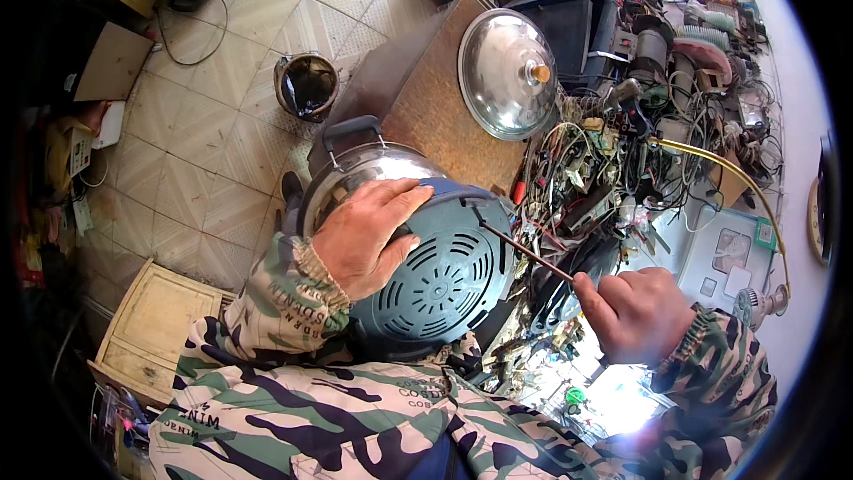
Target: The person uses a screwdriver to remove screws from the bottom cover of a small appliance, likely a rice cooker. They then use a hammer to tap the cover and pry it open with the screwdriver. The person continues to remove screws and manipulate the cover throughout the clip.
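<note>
An electric pot [437, 289] lies tipped over against me, its round, grey-green slotted plastic base turned up. Its shiny metal body [378, 165] and a dark looped handle [354, 129] show beyond my left hand [369, 236]. That hand grips the pot at the base's left side, thumb on the plastic and fingers stretched along the upper edge. To the right, my right hand [635, 313] is closed round a long thin screwdriver [529, 253]; its grip is hidden in my fist. The screwdriver's tip meets the base near its upper right edge, by a dark notch.
A domed metal lid [506, 71] with a wooden-coloured knob rests on the brown board [435, 102]. Tangled wires and parts [613, 151] crowd the right side. A bucket [306, 86] stands on the tiled floor; a pale wooden stool [160, 324] is at lower left.
</note>
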### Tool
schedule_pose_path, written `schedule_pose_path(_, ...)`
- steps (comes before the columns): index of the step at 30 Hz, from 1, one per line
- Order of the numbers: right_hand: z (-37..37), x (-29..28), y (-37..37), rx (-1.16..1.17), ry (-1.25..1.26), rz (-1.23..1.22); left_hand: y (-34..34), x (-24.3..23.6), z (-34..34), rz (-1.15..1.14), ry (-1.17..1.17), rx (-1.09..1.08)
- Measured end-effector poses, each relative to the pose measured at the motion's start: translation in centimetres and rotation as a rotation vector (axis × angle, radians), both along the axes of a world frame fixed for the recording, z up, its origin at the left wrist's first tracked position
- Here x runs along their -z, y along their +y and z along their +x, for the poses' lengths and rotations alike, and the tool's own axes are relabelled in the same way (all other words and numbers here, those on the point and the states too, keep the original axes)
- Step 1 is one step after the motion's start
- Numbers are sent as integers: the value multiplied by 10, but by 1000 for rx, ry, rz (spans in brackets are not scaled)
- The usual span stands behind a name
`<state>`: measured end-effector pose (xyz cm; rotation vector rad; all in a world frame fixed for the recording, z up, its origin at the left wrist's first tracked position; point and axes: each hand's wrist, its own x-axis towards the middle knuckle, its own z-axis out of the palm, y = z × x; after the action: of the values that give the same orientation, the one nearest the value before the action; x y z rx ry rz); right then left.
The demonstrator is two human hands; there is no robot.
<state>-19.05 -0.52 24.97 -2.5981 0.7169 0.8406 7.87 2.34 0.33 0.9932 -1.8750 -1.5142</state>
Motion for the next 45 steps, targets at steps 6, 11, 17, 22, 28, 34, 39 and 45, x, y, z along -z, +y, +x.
schedule_pose_path(6,3,-3,-7,-235,28,-40,-6,-6,2,39,-16,13)
schedule_pose_path(11,-3,0,-17,-334,15,17,-8,-12,2,56,-33,3)
schedule_pose_path(17,0,0,-6,-253,13,-7,-9,-6,-1,34,-19,16)
schedule_pose_path(22,-3,0,-16,-196,-60,-20,-4,-8,-1,40,-8,-4)
schedule_pose_path(28,8,-2,-1,-68,-88,-124,-2,-6,-2,9,-9,-4)
schedule_pose_path(34,-8,1,32,17,-122,-296,-4,3,-3,-49,-4,51)
schedule_pose_path(39,-40,-26,84,399,-256,-307,3,5,1,40,-16,22)
schedule_pose_path(45,-73,-8,196,912,-345,-226,-5,-2,-4,177,-49,143)
